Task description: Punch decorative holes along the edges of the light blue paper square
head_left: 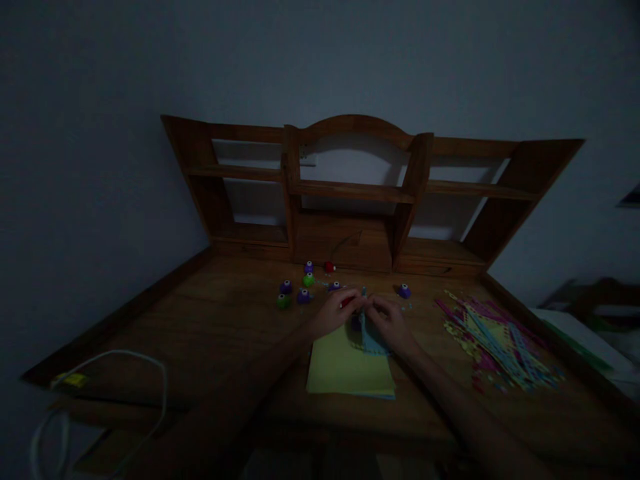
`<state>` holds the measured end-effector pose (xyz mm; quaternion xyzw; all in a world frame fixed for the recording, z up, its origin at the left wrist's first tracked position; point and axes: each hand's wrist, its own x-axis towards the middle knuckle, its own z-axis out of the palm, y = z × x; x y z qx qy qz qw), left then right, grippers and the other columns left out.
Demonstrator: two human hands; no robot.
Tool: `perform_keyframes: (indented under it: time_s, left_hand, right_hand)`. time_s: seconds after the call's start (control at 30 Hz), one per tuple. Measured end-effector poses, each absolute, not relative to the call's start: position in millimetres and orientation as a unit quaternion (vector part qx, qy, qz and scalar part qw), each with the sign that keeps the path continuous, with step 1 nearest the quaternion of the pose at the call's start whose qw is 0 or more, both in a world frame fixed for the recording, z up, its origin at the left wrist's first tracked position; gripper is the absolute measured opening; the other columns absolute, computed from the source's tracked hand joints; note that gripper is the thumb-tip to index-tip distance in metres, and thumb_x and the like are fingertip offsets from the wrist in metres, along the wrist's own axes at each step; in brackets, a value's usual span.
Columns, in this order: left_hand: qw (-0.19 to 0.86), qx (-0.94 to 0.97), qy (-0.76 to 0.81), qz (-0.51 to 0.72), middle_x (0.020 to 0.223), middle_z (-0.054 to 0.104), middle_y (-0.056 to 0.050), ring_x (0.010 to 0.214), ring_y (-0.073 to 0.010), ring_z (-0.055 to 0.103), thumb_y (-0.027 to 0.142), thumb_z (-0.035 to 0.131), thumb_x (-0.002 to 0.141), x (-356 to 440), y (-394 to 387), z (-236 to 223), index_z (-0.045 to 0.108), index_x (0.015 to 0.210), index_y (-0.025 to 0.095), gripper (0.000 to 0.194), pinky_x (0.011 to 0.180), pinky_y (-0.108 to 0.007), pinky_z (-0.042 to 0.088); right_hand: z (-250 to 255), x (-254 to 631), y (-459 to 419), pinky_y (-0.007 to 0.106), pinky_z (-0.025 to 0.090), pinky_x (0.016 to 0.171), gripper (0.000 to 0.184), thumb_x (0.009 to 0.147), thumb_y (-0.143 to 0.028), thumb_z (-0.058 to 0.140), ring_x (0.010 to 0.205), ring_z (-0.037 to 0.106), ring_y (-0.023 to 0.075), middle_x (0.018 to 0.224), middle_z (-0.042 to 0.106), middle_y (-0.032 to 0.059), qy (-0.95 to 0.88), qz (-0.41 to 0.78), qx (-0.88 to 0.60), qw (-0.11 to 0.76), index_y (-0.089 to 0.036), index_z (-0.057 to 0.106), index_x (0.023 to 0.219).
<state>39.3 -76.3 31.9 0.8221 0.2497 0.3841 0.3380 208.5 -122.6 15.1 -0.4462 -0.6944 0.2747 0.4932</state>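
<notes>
My left hand and my right hand meet over a stack of pale yellow paper. Between their pinched fingertips is a piece of blue paper with a scalloped edge, hanging down over the stack. A small red object shows at my left fingers; its kind is too dark to make out. Just beyond the hands sits a purple craft punch, partly hidden by my left hand.
More small craft punches, purple, green and red, stand on the wooden desk. Cut paper strips are heaped at right. A wooden shelf unit rises behind. A white cable loops at the left front.
</notes>
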Motion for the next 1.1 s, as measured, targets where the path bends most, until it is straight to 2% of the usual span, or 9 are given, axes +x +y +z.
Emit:
perform_keyframes:
  time_s: [0.37, 0.53, 0.7, 0.8, 0.97, 1.1]
  left_hand:
    - [0.400, 0.799, 0.220, 0.391, 0.072, 0.051, 0.000, 0.071, -0.0131, 0.046, 0.049, 0.045, 0.092, 42.9, -74.6, 26.4, 0.055, 0.074, 0.015, 0.039, 0.067, -0.024, 0.036]
    - [0.462, 0.764, 0.216, 0.395, 0.069, 0.046, 0.001, 0.066, -0.0115, 0.042, 0.052, 0.047, 0.090, 41.1, -76.5, 30.3, 0.052, 0.071, 0.015, 0.042, 0.063, -0.023, 0.036]
    - [0.497, 0.720, 0.279, 0.397, 0.064, 0.045, 0.003, 0.059, -0.0103, 0.041, 0.055, 0.049, 0.087, 34.9, -71.7, 35.3, 0.052, 0.070, 0.016, 0.043, 0.055, -0.021, 0.033]
    - [0.467, 0.724, 0.304, 0.406, 0.065, 0.051, 0.001, 0.059, -0.0107, 0.044, 0.053, 0.052, 0.086, 30.6, -65.3, 34.4, 0.058, 0.071, 0.015, 0.041, 0.056, -0.022, 0.035]
    - [0.356, 0.791, 0.315, 0.385, 0.068, 0.062, -0.001, 0.067, -0.0140, 0.053, 0.050, 0.056, 0.084, 34.1, -56.6, 34.8, 0.066, 0.071, 0.015, 0.039, 0.066, -0.024, 0.039]
    - [0.274, 0.825, 0.348, 0.351, 0.074, 0.068, -0.004, 0.072, -0.0166, 0.057, 0.052, 0.059, 0.081, 50.2, -42.7, 41.1, 0.070, 0.071, 0.017, 0.038, 0.068, -0.025, 0.040]
  right_hand:
    - [19.5, 207.2, -125.4, 0.024, 0.038, 0.064, 0.014, 0.081, -0.024, 0.053, 0.065, 0.047, 0.0132, 0.066, 0.050, -0.0034, -0.681, 0.286, -0.435, 0.516, -0.020, 0.054, 0.068]
    - [25.1, 207.7, -129.6, 0.025, 0.038, 0.065, 0.015, 0.083, -0.027, 0.052, 0.068, 0.050, 0.0148, 0.069, 0.055, -0.0015, -0.673, 0.301, -0.420, 0.530, -0.020, 0.057, 0.071]
    - [22.3, 212.0, -126.7, 0.024, 0.036, 0.060, 0.016, 0.081, -0.031, 0.053, 0.065, 0.047, 0.0146, 0.065, 0.050, -0.0024, -0.640, 0.282, -0.452, 0.554, -0.020, 0.055, 0.068]
    - [24.9, 218.6, -123.2, 0.024, 0.035, 0.056, 0.017, 0.079, -0.034, 0.055, 0.060, 0.045, 0.0140, 0.062, 0.048, -0.0032, -0.591, 0.286, -0.477, 0.584, -0.021, 0.055, 0.068]
    - [37.1, 238.7, -119.2, 0.025, 0.032, 0.050, 0.021, 0.080, -0.039, 0.054, 0.054, 0.042, 0.0137, 0.059, 0.045, -0.0036, -0.494, 0.280, -0.508, 0.648, -0.022, 0.055, 0.068]
    - [31.2, 254.9, -112.4, 0.026, 0.032, 0.049, 0.023, 0.080, -0.042, 0.054, 0.053, 0.041, 0.0140, 0.059, 0.044, -0.0040, -0.482, 0.264, -0.511, 0.661, -0.022, 0.053, 0.067]
